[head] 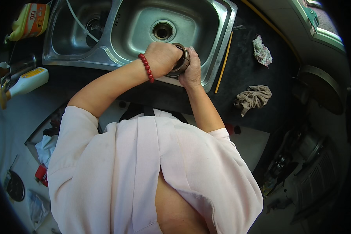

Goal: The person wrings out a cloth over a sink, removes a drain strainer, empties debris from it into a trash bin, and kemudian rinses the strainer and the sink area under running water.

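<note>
A round, dark metal strainer (186, 62) with small holes in its wall is tilted over the front edge of the large sink basin (190, 17). My right hand (192, 70) holds it from the right, with the thumb and fingers around its outside. From the left, my left hand (163, 58), with a red bead bracelet (146, 68) at the wrist, reaches to its mouth. The left fingertips are hidden in or behind the rim, so whether they grip anything does not show. Beyond the hands lies the basin's round drain (163, 30).
A smaller basin (61, 38) holds a pale hose (79, 23). Right of the sink lie a yellow stick (224, 63), a pale crumpled cloth (261, 52) and a grey-brown rag (254, 98). At left are a yellow jug (30, 22) and a white spray bottle (30, 81).
</note>
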`<action>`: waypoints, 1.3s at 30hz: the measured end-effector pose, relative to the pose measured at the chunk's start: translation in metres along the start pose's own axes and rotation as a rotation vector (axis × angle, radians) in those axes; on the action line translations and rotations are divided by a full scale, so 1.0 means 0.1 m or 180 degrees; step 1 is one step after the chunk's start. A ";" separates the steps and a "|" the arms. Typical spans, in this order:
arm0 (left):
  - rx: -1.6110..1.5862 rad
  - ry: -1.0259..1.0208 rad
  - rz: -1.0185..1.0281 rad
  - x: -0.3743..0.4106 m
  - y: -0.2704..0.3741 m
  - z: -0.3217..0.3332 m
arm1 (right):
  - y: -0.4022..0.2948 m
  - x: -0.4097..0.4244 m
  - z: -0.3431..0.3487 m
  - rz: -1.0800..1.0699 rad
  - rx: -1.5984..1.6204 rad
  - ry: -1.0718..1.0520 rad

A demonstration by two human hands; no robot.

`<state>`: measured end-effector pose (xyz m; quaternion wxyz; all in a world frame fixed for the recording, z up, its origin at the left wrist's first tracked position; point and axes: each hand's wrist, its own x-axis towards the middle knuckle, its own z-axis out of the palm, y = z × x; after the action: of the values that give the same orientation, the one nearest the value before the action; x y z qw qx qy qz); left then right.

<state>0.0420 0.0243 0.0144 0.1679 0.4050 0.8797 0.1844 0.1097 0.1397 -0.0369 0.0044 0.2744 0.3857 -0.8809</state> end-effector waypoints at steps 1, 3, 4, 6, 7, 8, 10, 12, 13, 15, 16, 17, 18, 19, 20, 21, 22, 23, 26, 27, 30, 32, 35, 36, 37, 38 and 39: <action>-0.0082 -0.0020 -0.0026 0.00 0.00 -0.02 | 0.00 0.02 -0.02 -0.0018 0.0029 -0.0033; -0.0717 0.0287 -0.0109 -0.02 -0.02 -0.11 | -0.03 0.03 -0.02 0.0024 0.0288 -0.0058; -0.1034 0.0434 -0.0150 -0.04 -0.05 -0.18 | -0.07 0.04 -0.01 0.0083 0.0518 -0.0050; -0.2282 0.0419 -0.0382 -0.07 -0.12 -0.31 | -0.21 0.01 0.09 0.0404 0.0821 0.0043; -0.2937 0.0363 -0.0541 -0.10 -0.16 -0.35 | -0.20 0.03 0.05 0.0323 0.0852 0.0013; -0.3353 0.0493 -0.0439 -0.11 -0.20 -0.35 | -0.18 0.07 0.00 0.0241 0.0882 -0.0018; -0.4025 0.0222 -0.0972 -0.13 -0.18 -0.50 | -0.19 0.08 -0.04 0.0183 0.0921 -0.0025; -0.4627 0.0024 -0.1279 -0.15 -0.21 -0.52 | -0.20 0.08 -0.09 0.0265 0.1092 -0.0091; -0.4856 0.0019 -0.1327 -0.15 -0.21 -0.51 | -0.21 0.07 -0.09 0.0310 0.1175 -0.0126; -0.5313 -0.0003 -0.1419 -0.15 -0.21 -0.47 | -0.23 0.05 -0.10 0.0464 0.1218 -0.0006; -0.5452 -0.0035 -0.1370 -0.14 -0.22 -0.44 | -0.24 0.05 -0.13 0.0542 0.1271 -0.0048; -0.5590 -0.0070 -0.1320 -0.14 -0.23 -0.41 | -0.25 0.04 -0.16 0.0619 0.1324 -0.0090; -0.5727 -0.0102 -0.1274 -0.14 -0.23 -0.39 | -0.28 0.02 -0.16 0.0706 0.1353 -0.0064; -0.5820 -0.0125 -0.1229 -0.13 -0.23 -0.37 | -0.29 0.01 -0.19 0.0716 0.1372 -0.0155; -0.5913 -0.0150 -0.1182 -0.13 -0.22 -0.36 | -0.30 0.01 -0.22 0.0725 0.1391 -0.0245; -0.6002 -0.0174 -0.1132 -0.12 -0.21 -0.35 | -0.31 0.02 -0.26 0.0730 0.1411 -0.0340; -0.6078 -0.0205 -0.1110 -0.12 -0.20 -0.34 | -0.31 0.03 -0.28 0.0742 0.1295 -0.0286; -0.6155 -0.0236 -0.1087 -0.12 -0.18 -0.33 | -0.32 0.01 -0.30 0.0773 0.1278 -0.0294; -0.6262 -0.0323 -0.0995 -0.10 -0.14 -0.33 | -0.40 -0.03 -0.28 0.0721 0.1226 -0.0286; -0.6277 -0.0349 -0.0953 -0.09 -0.12 -0.33 | -0.40 -0.03 -0.30 0.0685 0.1272 -0.0349; -0.6384 -0.0401 -0.0819 -0.09 -0.10 -0.30 | -0.43 -0.06 -0.34 0.0651 0.1247 -0.0418; -0.6392 -0.0423 -0.0816 -0.08 -0.09 -0.27 | -0.42 -0.07 -0.35 0.0638 0.1236 -0.0399; -0.6341 -0.0443 -0.0853 -0.06 -0.09 -0.21 | -0.37 -0.09 -0.40 0.0560 0.1307 -0.0188; -0.6313 -0.0458 -0.0870 -0.05 -0.09 -0.19 | -0.35 -0.11 -0.42 0.0542 0.1360 -0.0159; -0.6264 -0.0491 -0.0945 -0.05 -0.09 -0.18 | -0.34 -0.13 -0.44 0.0520 0.1414 -0.0128; -0.6211 -0.0527 -0.1017 -0.05 -0.09 -0.17 | -0.33 -0.16 -0.44 0.0538 0.1448 -0.0040; -0.6156 -0.0557 -0.1087 -0.05 -0.09 -0.16 | -0.33 -0.20 -0.43 0.0557 0.1480 0.0042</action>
<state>0.0318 0.0124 0.0250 0.5156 -0.0270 0.3810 0.7670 0.1400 0.1883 -0.0280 0.0149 0.3062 0.1475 -0.9404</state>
